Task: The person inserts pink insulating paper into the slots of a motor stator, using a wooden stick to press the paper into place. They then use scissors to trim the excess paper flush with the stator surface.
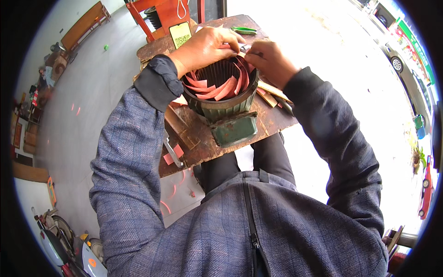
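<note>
One green tool (243,30) beyond housing (226,110)

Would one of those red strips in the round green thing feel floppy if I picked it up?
The red strips look thin, so one would probably feel light. They curve inside the green housing, so they're likely bendy. They look flat, so probably wouldn't roll.

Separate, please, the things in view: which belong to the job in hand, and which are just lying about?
Job, apparently: ribbed green housing; red strips inside it; wooden table under it; left hand and right hand at its rim.
Lying about, probably: red chair; brown bench; motorbike.
</note>
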`<action>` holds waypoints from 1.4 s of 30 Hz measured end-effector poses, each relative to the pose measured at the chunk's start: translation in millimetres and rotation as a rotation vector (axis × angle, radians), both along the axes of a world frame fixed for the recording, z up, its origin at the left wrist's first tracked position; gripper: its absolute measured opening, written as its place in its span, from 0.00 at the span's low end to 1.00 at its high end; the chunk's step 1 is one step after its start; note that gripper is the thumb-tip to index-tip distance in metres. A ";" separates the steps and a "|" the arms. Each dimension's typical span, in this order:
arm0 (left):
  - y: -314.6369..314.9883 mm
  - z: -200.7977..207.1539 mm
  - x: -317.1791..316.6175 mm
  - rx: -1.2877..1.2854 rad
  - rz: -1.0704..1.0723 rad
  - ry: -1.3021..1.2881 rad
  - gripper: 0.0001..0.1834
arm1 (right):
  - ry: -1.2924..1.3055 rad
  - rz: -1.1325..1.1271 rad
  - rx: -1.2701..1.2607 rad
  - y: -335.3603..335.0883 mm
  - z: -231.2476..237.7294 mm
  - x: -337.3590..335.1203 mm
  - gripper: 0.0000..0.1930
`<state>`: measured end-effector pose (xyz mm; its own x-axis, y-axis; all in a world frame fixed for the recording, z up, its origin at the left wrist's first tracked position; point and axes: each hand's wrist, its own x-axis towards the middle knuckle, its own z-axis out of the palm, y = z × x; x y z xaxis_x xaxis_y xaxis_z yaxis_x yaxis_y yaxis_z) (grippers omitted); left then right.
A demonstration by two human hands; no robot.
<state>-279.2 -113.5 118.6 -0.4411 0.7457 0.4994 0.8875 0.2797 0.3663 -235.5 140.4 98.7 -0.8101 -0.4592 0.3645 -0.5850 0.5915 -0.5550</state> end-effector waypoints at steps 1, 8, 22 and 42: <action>-9.0 -2.1 -2.0 0.099 -0.025 -0.299 0.09 | -0.079 -0.028 -0.182 1.7 -2.9 14.4 0.14; -45.3 -34.4 -14.8 0.294 0.031 -1.024 0.30 | -0.111 -0.203 -0.882 -53.0 -55.3 56.2 0.29; -32.9 -42.1 72.0 1.023 0.378 -0.996 0.39 | -0.150 0.303 -0.402 -39.3 -37.9 -47.4 0.34; -24.5 -1.3 21.1 0.000 0.296 0.022 0.06 | 0.469 0.200 0.276 -40.6 16.0 -49.7 0.12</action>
<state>-258.2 -137.9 117.3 -0.6283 0.5863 0.5113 0.7752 0.5272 0.3480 -285.2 99.8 114.7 -0.4784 -0.7159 0.5085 -0.8466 0.5298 -0.0505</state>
